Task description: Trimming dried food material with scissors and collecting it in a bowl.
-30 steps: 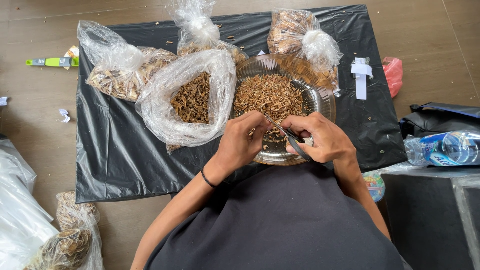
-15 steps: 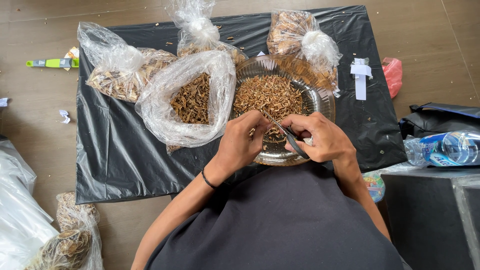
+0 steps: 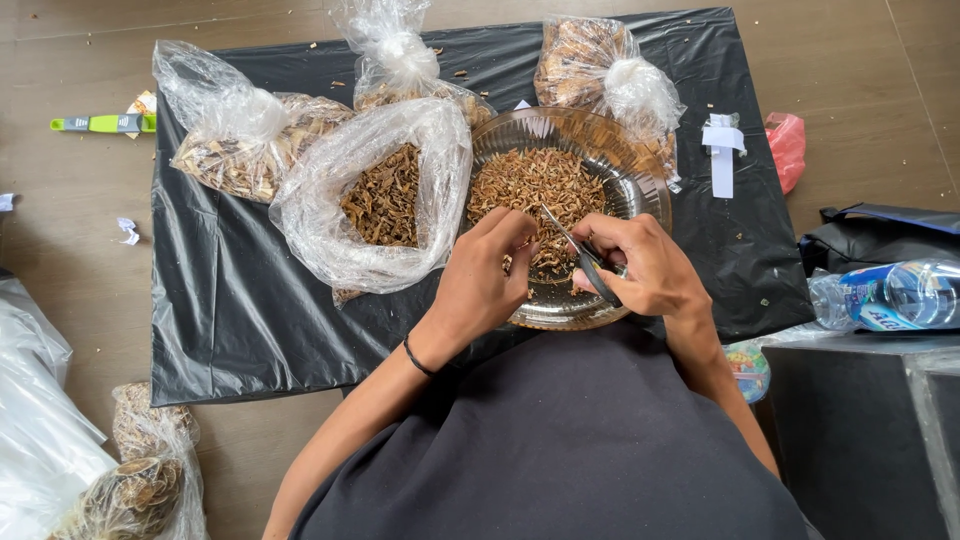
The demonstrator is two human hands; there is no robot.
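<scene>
Evenly lit by soft, diffuse daylight; no single source traceable. Shadows faint and short, only a weak dark band under the near edge of the black plastic sheet [image 3: 250, 330] spread over the brown floor. Sheen and pale streaks of glare across that sheet's wrinkles. Bright white highlights on the knotted clear plastic bags [image 3: 400, 55] at the far side, nearly blown out at the knots. Glints along the rim of the round clear glass bowl [image 3: 640, 180]. Focus sharp through the centre, fine brown pieces in the bowl resolved singly. Slight softness toward the corners, notably the clear plastic water bottle [image 3: 890, 297] at right. Mild wide-angle bowing at the edges. No motion blur.
</scene>
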